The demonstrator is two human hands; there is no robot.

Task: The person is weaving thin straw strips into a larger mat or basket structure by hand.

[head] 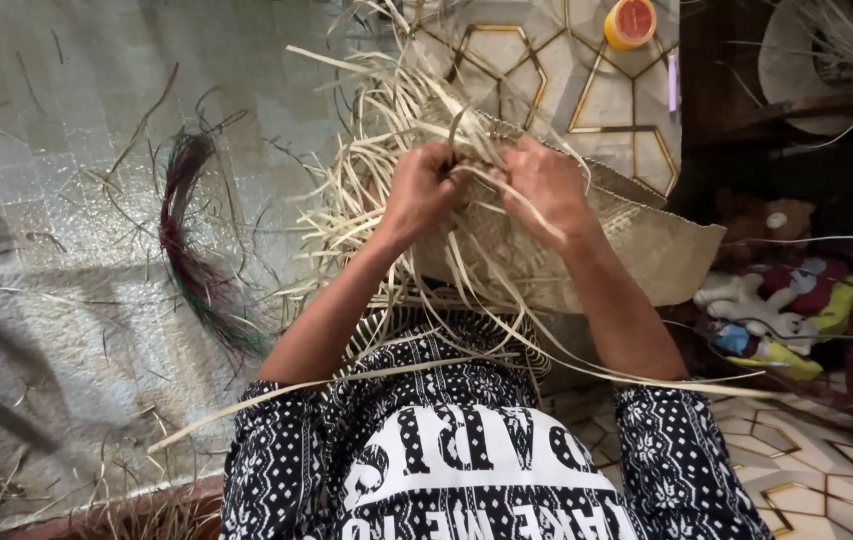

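At the centre of the frame, the left hand [424,192] and right hand [546,185] sit close together, both pinched on pale flat straw strips [366,130] at the near edge of the half-woven tan straw mat [646,250], which extends toward the right.

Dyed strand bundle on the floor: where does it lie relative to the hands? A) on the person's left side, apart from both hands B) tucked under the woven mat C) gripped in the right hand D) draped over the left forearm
A: the dyed strand bundle of dark red and green lies on the tiled floor, clear of the left hand and right hand, which both work pale strips at the woven mat.
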